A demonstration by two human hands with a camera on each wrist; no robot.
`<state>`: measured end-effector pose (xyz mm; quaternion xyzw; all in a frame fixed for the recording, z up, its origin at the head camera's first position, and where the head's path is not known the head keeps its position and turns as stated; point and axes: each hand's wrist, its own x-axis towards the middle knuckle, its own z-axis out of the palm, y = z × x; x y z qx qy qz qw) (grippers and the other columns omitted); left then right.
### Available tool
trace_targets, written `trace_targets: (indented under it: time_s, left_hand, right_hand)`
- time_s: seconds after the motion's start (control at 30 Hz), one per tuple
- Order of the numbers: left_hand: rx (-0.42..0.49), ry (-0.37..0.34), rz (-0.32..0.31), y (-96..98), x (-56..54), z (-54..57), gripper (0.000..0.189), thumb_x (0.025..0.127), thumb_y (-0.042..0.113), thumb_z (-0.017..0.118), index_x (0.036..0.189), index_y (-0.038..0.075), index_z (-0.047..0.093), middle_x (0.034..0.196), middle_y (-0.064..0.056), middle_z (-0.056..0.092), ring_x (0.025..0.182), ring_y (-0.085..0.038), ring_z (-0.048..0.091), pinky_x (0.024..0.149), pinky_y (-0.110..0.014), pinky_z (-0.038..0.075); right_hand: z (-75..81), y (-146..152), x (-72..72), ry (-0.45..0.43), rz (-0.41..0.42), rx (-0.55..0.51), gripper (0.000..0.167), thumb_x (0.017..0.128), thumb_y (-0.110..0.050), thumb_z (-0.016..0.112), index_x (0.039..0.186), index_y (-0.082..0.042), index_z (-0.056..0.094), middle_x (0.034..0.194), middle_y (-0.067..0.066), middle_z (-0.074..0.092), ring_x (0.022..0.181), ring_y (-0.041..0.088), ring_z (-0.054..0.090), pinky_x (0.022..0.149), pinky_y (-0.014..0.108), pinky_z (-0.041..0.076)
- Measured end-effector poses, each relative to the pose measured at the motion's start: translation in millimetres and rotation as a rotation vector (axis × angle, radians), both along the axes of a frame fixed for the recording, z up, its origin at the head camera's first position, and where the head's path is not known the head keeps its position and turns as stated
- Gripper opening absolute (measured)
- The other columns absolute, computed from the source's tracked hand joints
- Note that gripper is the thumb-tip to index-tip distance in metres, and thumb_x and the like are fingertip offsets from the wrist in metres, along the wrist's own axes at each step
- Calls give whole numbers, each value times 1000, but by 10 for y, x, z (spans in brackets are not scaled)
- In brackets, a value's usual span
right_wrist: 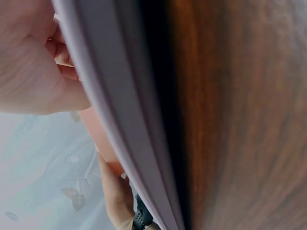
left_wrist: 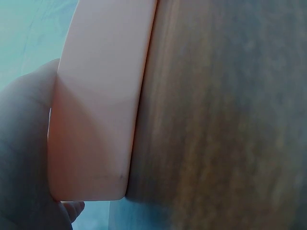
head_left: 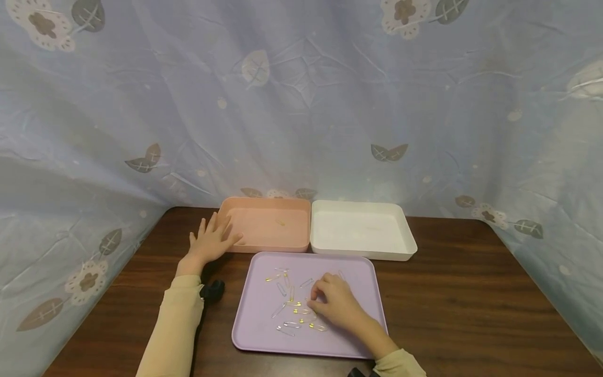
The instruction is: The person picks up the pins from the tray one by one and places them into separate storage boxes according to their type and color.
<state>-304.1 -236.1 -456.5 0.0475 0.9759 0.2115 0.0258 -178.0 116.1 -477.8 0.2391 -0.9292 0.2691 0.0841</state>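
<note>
My left hand (head_left: 210,242) rests with spread fingers at the left front corner of the pink tray (head_left: 264,248); in the left wrist view its thumb side lies along the tray wall (left_wrist: 96,115). My right hand (head_left: 335,299) is low over the lavender tray (head_left: 249,335), fingers bent, with thumb and index fingertips close together near the pins. I cannot tell whether a pin is between them. Several gold safety pins (head_left: 303,311) and silver safety pins (head_left: 292,325) lie scattered on that tray. One gold safety pin (head_left: 280,222) lies inside the pink tray.
A white tray (head_left: 360,256) stands right of the pink one, both behind the lavender tray. They sit on a dark wooden table (head_left: 452,293). A patterned cloth (head_left: 320,104) hangs around the back and sides. A black wrist strap (head_left: 213,290) is on the left wrist.
</note>
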Motion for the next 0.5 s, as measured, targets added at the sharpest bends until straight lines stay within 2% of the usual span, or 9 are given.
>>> trace_targets:
  time_s: [0.23, 0.5]
  left_hand:
    - [16, -18, -3, -15, 13, -15, 87, 91, 73, 37, 158, 25, 9, 164, -21, -8, 146, -53, -11, 104, -82, -3]
    - [19, -4, -8, -6, -8, -10, 87, 91, 72, 38, 158, 23, 11, 164, -21, -7, 146, -53, -10, 104, -81, -3]
  right_hand:
    - [-7, -1, -15, -39, -2, 3, 22, 77, -25, 78, 71, -19, 58, 77, -9, 50, 79, 10, 45, 73, 29, 34]
    - [16, 75, -37, -59, 49, -30, 21, 79, -19, 78, 73, -14, 58, 76, -6, 49, 76, 7, 41, 75, 29, 39]
